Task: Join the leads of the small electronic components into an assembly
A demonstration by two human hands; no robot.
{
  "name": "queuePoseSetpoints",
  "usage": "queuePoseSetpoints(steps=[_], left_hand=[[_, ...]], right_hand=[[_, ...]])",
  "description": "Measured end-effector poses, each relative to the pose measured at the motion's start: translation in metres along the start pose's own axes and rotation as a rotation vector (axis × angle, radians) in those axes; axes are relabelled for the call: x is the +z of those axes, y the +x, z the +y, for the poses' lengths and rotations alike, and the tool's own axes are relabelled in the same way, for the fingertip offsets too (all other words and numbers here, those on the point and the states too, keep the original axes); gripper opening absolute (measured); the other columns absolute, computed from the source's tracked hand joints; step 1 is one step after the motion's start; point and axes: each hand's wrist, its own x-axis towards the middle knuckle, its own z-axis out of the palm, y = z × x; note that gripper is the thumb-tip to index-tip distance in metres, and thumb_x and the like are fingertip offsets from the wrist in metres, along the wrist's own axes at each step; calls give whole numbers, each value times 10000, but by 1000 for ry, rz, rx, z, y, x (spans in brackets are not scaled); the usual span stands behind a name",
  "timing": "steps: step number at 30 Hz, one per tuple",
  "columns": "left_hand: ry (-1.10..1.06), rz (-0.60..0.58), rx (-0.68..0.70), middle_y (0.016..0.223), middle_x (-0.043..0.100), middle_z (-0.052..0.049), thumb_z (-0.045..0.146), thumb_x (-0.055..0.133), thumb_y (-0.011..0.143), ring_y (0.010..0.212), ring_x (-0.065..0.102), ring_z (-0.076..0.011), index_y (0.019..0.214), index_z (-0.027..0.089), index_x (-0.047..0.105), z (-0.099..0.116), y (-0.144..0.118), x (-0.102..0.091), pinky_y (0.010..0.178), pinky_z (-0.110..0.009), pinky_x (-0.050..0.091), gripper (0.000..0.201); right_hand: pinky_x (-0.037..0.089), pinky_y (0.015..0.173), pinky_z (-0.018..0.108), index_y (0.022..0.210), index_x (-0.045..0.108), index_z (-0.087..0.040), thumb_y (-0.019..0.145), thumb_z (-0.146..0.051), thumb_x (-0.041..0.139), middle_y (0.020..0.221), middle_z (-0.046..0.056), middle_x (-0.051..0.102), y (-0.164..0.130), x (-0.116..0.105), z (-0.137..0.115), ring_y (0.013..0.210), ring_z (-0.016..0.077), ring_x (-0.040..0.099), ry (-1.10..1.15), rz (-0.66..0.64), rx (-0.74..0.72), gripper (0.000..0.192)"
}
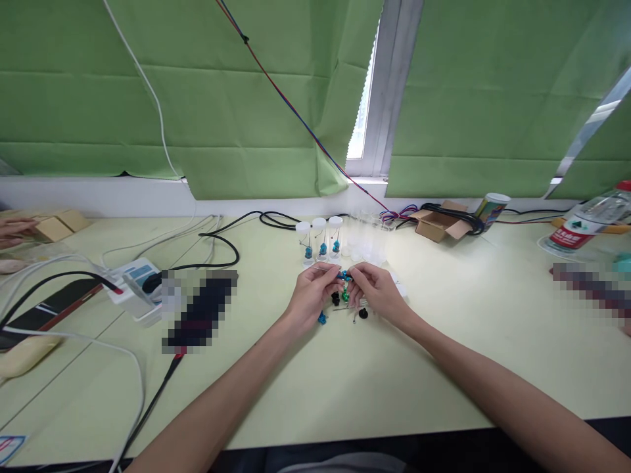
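My left hand (pixel 313 293) and my right hand (pixel 375 289) meet over the pale green table (pixel 345 387), fingertips pinched together on a small blue bead (pixel 344 276) and a thin metal pin (pixel 326 268) that sticks out to the left. Under the hands lie loose beads: a green bead (pixel 346 295), a black bead (pixel 336 299), another black bead (pixel 363 313) and a blue bead (pixel 322 318). Just behind the hands stand three small clear vials (pixel 319 240) with white caps, each holding a blue bead on a pin.
More empty clear vials (pixel 367 243) stand right of the three. A white power strip (pixel 133 289) with cables lies at left, an open cardboard box (pixel 438 223), a can (pixel 489 209) and a water bottle (pixel 589 223) at back right. Another person's hand (pixel 14 230) rests at far left.
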Motion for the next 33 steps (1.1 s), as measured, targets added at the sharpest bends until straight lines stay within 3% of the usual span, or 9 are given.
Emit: queuePoseSetpoints(steps=[6,18,25,33], left_hand=[[-31,22,13,738,629,-18,295,818,673,618,589,-91,744,136,630,0,1,0,634,-220,480,256],[-11,6,9,733,620,-16,289,815,674,627,591,-98,743,137,637,1,0,0,646,-236,486,244],[22,-23,-2,716,615,-6,304,810,685,617,581,-90,777,145,658,2,-1,0,670,-239,482,239],[13,-6,-18,741,620,-10,287,823,667,619,582,-87,816,139,691,5,-3,3,672,-236,489,248]], right_hand=[[553,527,288,1022,557,-208,871,-421,643,674,-32,581,-2,-2,-2,550,154,651,-36,-14,-55,275],[508,459,270,910,576,-200,909,-460,571,654,-15,604,-2,-2,-1,487,142,615,-57,-57,-25,260],[468,385,254,745,544,-201,943,-529,474,609,-6,598,-3,-2,-1,430,142,598,-97,-58,11,389],[439,382,236,726,567,-193,956,-596,377,497,-16,573,-2,-2,0,382,133,561,-163,-58,63,501]])
